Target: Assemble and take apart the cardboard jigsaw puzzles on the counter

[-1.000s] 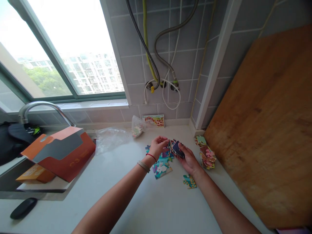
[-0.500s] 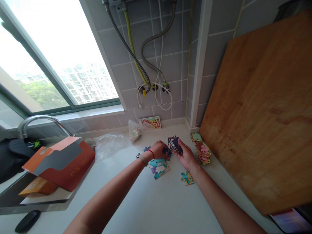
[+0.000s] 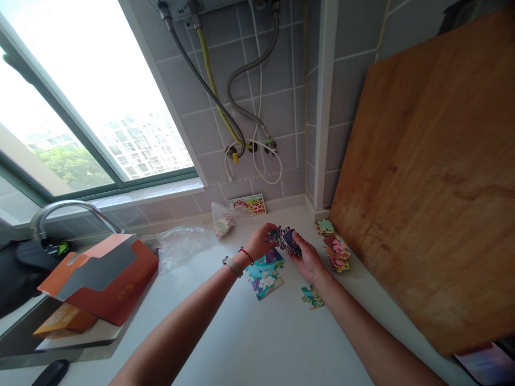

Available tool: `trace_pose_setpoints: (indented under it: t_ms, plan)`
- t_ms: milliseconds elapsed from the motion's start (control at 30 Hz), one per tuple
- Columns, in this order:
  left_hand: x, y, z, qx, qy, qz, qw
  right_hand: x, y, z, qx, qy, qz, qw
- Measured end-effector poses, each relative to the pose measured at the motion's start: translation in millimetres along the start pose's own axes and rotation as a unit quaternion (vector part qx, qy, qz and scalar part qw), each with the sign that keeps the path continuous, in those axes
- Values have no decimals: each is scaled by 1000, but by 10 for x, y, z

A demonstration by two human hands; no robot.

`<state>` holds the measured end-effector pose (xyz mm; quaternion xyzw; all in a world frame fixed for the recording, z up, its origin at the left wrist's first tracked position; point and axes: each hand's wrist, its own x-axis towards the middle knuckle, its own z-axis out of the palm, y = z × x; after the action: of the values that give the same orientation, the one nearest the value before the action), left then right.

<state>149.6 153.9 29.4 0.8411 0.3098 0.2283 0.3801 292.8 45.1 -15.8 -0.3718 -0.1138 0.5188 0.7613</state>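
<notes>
My right hand (image 3: 309, 260) is closed around a fanned stack of jigsaw puzzle pieces (image 3: 290, 241), its thumb on top of a dark piece. At the stack's left end, my left hand (image 3: 260, 242) pinches puzzle pieces (image 3: 276, 234) with fingertips partly hidden. Below it on the counter lies a partly joined puzzle (image 3: 263, 279) with a white rabbit on teal and purple; my left hand and wrist cover some of its upper edge. A loose teal and yellow piece (image 3: 312, 296) rests near my right wrist.
More puzzle pieces (image 3: 336, 251) are piled beside a leaning wooden board (image 3: 426, 182). Along the back wall are a picture card (image 3: 252, 205), a small bag of pieces (image 3: 222, 221) and an empty clear bag (image 3: 181, 246). An orange-red box (image 3: 120, 284) sits over the sink at left.
My left hand has lifted off the joined puzzle and moved up to the stack in my right hand. The puzzle's dark upper right part is now uncovered. The view has shifted slightly.
</notes>
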Motion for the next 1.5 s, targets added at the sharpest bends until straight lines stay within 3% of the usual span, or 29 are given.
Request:
trace_pose_setpoints:
  t_ms: [233,333,533,733,1200,1367,1500]
  plan:
    - [20,32,-42,-97,-89,7,991,-28,-48,30,18,-7,18,1000]
    - [45,51,-215,-6,-105,2,994,-44,-55,42,13,-5,34,999]
    - [144,-160,-494,159,-120,-109,974,-43,-65,30,19,2,41,999]
    - [135,-354,-412,234,-146,-138,951,-29,-55,24,19,1,49,999]
    - [205,-296,-356,281,-216,-39,934,-48,-98,53,17,10,51,998]
    - [296,-330,-325,303,-187,-54,933,-24,-75,32,19,16,47,999]
    - [337,-300,-345,289,-203,-76,933,0,-62,7,15,9,49,999]
